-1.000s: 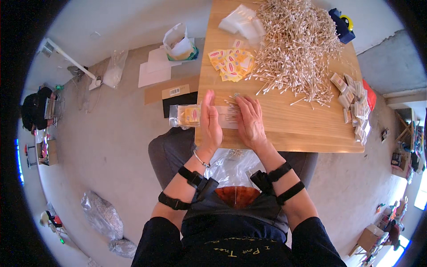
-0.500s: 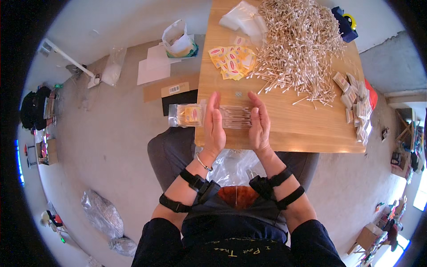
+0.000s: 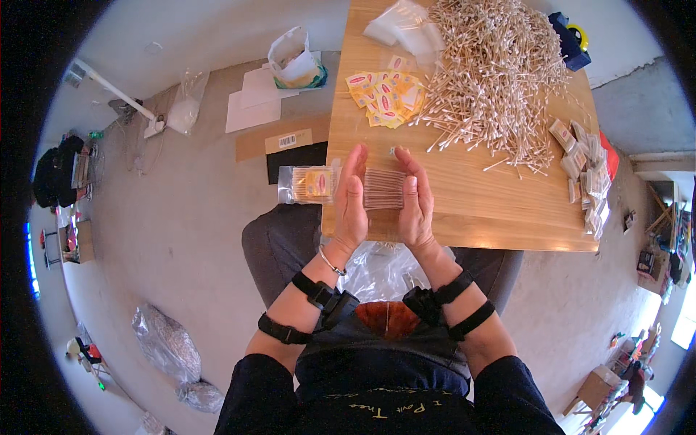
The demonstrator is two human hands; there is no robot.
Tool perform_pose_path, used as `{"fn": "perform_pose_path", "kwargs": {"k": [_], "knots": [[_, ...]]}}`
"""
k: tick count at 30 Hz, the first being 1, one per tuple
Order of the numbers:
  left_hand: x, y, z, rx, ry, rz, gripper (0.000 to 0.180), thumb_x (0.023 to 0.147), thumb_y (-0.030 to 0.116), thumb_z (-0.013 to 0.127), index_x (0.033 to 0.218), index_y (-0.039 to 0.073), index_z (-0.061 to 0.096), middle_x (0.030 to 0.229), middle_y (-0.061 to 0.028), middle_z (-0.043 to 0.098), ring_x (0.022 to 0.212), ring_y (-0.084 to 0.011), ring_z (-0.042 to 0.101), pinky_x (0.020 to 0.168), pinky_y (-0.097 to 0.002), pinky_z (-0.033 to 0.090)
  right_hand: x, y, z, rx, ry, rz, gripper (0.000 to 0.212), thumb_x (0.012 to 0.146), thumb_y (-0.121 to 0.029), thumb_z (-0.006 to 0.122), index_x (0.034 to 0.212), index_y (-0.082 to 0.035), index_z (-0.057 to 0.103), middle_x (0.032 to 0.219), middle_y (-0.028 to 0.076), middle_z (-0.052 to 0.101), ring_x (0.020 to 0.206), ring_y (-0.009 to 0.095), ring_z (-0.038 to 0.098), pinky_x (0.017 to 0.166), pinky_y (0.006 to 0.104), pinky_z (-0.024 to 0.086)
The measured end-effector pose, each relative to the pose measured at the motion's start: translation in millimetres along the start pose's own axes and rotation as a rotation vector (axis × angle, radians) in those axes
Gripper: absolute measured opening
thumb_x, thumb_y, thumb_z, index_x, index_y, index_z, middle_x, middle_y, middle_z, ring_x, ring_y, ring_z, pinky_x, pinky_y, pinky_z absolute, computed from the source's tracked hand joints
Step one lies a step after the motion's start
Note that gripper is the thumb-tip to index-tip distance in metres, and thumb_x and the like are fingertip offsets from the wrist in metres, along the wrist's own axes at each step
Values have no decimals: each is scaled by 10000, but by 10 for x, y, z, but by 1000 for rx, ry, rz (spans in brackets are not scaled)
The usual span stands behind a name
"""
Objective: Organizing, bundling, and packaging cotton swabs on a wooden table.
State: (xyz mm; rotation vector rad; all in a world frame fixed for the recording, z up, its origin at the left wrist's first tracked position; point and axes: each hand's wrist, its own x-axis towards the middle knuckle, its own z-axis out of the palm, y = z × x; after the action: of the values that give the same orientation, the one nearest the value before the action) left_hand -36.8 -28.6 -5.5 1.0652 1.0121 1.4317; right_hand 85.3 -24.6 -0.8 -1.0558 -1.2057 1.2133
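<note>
My left hand (image 3: 351,199) and my right hand (image 3: 415,199) stand on edge at the table's near side, palms facing, fingers stretched out. Between them lies a row of cotton swabs (image 3: 384,190), side by side, with the ends close to both palms. Whether each palm touches the ends is hard to see. Just left of my left hand, a clear bag of cotton swabs (image 3: 308,184) with a yellow label sticks out past the table's left edge. Beyond my hands lie a scatter of yellow-and-white cards (image 3: 386,98) and a big heap of loose cotton swabs (image 3: 496,80).
Clear plastic bags (image 3: 404,29) lie at the wooden table's (image 3: 500,210) far left. Filled packs (image 3: 591,174) are piled at its right edge. A dark blue tape dispenser (image 3: 571,45) sits at the far right. A white bag (image 3: 297,61) stands on the floor at left.
My right hand has moved left toward my left hand. The gap between my palms is narrower, and the swabs between them now lie in a neater, more even row.
</note>
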Motion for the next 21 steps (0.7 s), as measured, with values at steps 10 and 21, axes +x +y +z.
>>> {"fn": "perform_pose_path", "kwargs": {"k": [10,21], "knots": [[23,-34,-33,-120,101,3,687,1035,495,300,1492,-12,234,1547,-182,258,1452,-267,230,1198,-374,149,-41,-21,-121,-197,11,-126,490,987,-44,428,1457,47,321,1508,176,365,1439,276,271,1182,359,165],[0,-50,-87,-255,108,-20,622,1048,454,284,1485,10,270,1540,-164,287,1435,-261,272,1195,-380,170,41,-159,-237,-856,-193,-265,159,784,-65,677,943,-67,693,1338,156,504,1288,400,411,1060,482,348]]}}
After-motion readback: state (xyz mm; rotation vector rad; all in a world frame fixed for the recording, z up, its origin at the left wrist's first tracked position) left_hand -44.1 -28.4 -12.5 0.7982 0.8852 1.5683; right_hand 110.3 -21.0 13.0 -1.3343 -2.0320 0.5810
